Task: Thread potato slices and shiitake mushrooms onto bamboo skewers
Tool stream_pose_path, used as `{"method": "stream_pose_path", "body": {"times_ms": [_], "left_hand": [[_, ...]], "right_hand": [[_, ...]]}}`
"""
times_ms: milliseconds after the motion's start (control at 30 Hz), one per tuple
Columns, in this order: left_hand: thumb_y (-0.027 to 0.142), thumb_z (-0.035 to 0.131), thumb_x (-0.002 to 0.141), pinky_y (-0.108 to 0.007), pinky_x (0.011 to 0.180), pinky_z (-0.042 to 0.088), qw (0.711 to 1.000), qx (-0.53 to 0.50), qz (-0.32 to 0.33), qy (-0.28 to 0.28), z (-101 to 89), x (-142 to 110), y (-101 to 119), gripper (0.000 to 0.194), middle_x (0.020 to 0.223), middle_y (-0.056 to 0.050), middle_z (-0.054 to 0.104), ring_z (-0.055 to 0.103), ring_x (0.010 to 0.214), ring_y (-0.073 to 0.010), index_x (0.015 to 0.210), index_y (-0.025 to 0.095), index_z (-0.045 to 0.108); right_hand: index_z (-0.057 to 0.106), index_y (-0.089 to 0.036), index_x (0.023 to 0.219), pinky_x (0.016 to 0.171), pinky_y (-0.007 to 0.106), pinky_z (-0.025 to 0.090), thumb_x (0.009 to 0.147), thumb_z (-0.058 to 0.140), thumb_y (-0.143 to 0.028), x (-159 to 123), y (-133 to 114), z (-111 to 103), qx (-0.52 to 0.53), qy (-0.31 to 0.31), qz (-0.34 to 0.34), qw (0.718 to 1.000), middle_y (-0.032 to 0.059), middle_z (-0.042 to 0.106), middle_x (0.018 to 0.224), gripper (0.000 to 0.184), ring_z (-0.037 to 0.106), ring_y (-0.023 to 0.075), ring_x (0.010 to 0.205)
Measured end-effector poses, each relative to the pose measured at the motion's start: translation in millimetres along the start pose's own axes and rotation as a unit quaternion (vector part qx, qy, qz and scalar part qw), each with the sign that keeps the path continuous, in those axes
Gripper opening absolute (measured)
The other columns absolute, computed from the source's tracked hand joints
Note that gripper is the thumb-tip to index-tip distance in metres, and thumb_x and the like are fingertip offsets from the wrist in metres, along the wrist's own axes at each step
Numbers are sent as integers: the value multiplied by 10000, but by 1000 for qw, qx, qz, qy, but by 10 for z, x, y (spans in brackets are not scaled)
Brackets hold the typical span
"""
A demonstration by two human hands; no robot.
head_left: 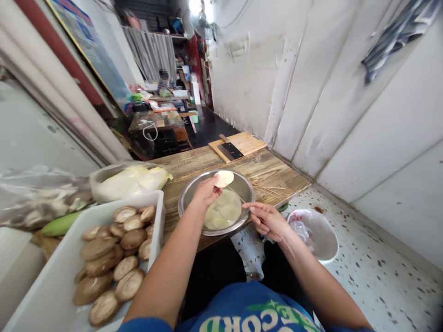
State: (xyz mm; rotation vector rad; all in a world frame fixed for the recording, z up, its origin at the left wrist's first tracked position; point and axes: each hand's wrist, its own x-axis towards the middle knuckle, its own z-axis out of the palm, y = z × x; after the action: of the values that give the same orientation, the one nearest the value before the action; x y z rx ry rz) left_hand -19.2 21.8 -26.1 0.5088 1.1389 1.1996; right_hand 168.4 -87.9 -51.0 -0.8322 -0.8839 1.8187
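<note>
Together, pale slices [231,210] lie in the metal bowl [244,183].

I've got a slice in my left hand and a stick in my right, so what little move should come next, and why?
Probably guide the thin stick gently into the pale slice: your left hand holds the slice up over the metal bowl, and your right hand points the stick at its lower edge. Whether the tip pierces it, I can't tell.
</note>
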Motion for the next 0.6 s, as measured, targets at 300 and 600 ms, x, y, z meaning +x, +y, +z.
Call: {"method": "stream_pose_path", "body": {"times_ms": [300,600], "left_hand": [[119,605,774,-169,466,417,1000,-9,-6,10,24,-28,28,34,628,-31,631,544,510,-77,740,120,610],[274,672,668,-244,576,413,929,283,233,39,-70,14,-103,99,643,-24,668,571,617,-156,683,178,694]], "right_hand": [[662,-109,1003,294,141,165,788,639,-222,39,-46,-141,60,-61,21,996,-111,423,447,244,185,-2,291],[642,-112,930,289,135,311,770,632,-267,-154,-93,-57,-41,-54,10,998,-23,624,497,223,431,44,275]]}}
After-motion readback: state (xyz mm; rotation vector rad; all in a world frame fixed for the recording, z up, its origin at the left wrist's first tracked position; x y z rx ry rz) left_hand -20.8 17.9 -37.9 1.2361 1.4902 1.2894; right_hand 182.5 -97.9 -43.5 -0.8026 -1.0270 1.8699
